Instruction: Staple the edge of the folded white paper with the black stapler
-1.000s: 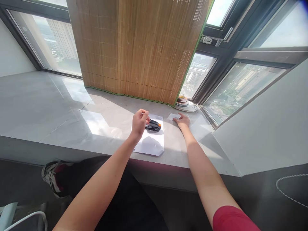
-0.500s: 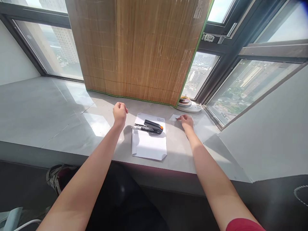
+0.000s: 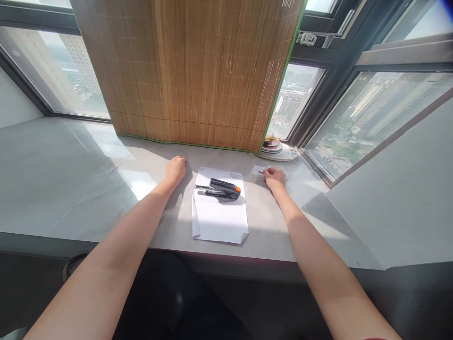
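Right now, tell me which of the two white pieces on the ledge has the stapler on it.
The larger sheet: the black stapler lies across its upper half. The smaller piece, farther right, lies by the right hand instead.

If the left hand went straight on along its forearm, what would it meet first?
Probably the blind, near its green bottom edge, ahead of the left hand; depth is hard to judge.

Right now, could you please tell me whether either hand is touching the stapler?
No, the stapler lies on the white paper, apart from both the left hand and the right hand.
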